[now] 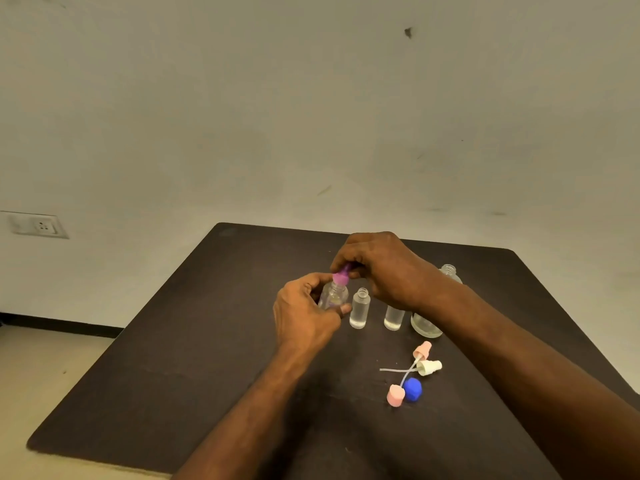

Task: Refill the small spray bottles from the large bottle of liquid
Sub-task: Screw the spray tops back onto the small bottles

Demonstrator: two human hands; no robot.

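Note:
My left hand (306,315) grips a small clear spray bottle (333,295) just above the dark table (207,341). My right hand (379,266) pinches the purple spray head (340,276) that sits at this bottle's neck. To the right stand two uncapped small bottles (360,308) (394,318) with a little clear liquid in each. The large clear bottle (427,322) stands further right, uncapped, partly hidden by my right forearm.
Near the front right of the table lie a peach spray head (423,350), a white spray head (429,367), a pink cap (396,395) and a blue cap (413,389). A wall socket (34,224) is on the left wall.

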